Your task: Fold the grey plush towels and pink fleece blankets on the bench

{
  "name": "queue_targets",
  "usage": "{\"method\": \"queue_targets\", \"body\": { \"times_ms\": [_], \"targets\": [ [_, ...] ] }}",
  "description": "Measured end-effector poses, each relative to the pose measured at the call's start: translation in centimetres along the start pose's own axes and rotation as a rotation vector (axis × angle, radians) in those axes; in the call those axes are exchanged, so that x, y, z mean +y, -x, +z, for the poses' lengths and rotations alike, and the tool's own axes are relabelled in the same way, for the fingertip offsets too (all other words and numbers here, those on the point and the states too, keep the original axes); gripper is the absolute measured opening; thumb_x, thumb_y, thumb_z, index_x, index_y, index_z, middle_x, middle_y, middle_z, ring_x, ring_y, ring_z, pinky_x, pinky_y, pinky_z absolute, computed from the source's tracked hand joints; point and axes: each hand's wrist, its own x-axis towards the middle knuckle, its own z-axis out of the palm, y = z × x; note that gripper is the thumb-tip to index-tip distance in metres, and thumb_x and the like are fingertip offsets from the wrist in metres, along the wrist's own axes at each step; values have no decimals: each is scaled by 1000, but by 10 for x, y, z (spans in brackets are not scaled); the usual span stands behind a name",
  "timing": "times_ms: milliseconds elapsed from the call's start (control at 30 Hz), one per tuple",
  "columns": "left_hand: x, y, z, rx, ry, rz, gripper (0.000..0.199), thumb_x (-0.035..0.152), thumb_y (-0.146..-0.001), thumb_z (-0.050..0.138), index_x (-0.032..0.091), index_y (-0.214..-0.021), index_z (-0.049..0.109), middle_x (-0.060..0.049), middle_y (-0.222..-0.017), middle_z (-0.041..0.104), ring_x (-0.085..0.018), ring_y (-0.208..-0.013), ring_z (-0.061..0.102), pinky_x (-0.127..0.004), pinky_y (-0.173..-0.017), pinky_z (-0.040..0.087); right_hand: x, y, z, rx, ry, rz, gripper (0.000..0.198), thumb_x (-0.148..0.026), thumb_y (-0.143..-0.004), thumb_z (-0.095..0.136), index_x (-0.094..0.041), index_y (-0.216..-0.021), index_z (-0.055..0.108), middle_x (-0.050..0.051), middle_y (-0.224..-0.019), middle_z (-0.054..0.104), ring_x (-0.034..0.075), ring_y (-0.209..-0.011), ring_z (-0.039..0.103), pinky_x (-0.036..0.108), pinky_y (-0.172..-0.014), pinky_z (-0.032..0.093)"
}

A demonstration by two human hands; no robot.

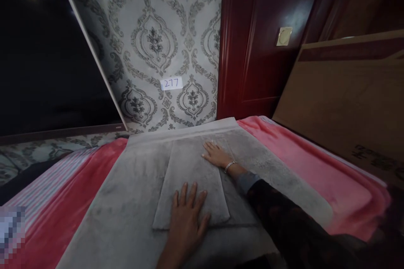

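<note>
A grey plush cloth [189,168] lies folded into a long rectangle, with one narrow panel on top and another layer of it showing at the right. My left hand [187,220] rests palm down on the near part of the top panel, fingers spread. Farther off, my right hand [217,155] lies flat near the panel's far right edge, a silver bracelet on its wrist. Both palms touch the fabric and neither grips anything. Under the folded cloth a larger grey sheet [113,197] is spread out.
Pink and red blankets lie at the right [341,185] and left. A large cardboard box [347,105] leans at the right. A dark television screen [53,59] stands at the left. Behind are patterned wallpaper [154,42] with a paper label [171,83] and a dark red panel [268,50].
</note>
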Motion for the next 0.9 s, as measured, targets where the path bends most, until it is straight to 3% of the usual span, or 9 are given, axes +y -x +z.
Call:
{"method": "queue_targets", "body": {
  "times_ms": [200,300,400,533,667,800,900],
  "targets": [
    [0,1,0,6,-4,8,56,38,-90,56,38,-146,49,-2,-158,41,-38,-145,35,-64,-110,37,15,-16,-2,-30,-2,74,66,-51,-103,27,-13,-157,32,16,-162,29,27,-150,26,47,-121,21],
    [-1,2,2,35,-9,14,55,37,-91,55,37,-145,50,-2,-158,42,-38,-145,36,-64,-110,36,5,-25,-13,-34,7,77,67,-53,-102,26,-14,-157,32,16,-163,25,31,-152,20,53,-119,21],
    [-2,4,6,76,-15,28,56,39,-90,57,37,-145,49,-3,-158,42,-38,-144,36,-62,-109,35,-20,-36,-15,-1,3,-75,65,-55,-102,26,-23,-158,29,9,-167,16,29,-154,9,54,-120,16],
    [-2,5,10,126,-38,45,61,39,-88,60,39,-148,46,-3,-158,43,-38,-142,37,-61,-108,36,-46,-49,1,-111,8,-277,60,-54,-103,26,-29,-158,29,4,-166,22,27,-152,19,52,-120,19],
    [-3,5,12,146,-70,68,63,40,-85,62,38,-147,47,-4,-156,45,-39,-140,40,-60,-105,38,-45,-64,12,-134,5,-237,61,-52,-103,29,-28,-159,26,5,-165,23,26,-151,24,50,-120,21],
    [-5,8,13,192,-77,84,60,39,-84,62,35,-144,51,-6,-156,44,-36,-141,41,-57,-105,40,-42,-79,5,-160,3,-194,59,-49,-104,29,-25,-158,29,9,-163,29,28,-149,27,53,-118,24],
    [-5,11,13,298,-89,-11,53,27,-86,58,27,-139,57,-11,-157,41,-33,-147,33,-58,-112,34,-51,-83,-1,-133,3,-196,61,-51,-104,28,-25,-159,27,10,-165,21,30,-152,18,59,-118,21]
  ]
}}
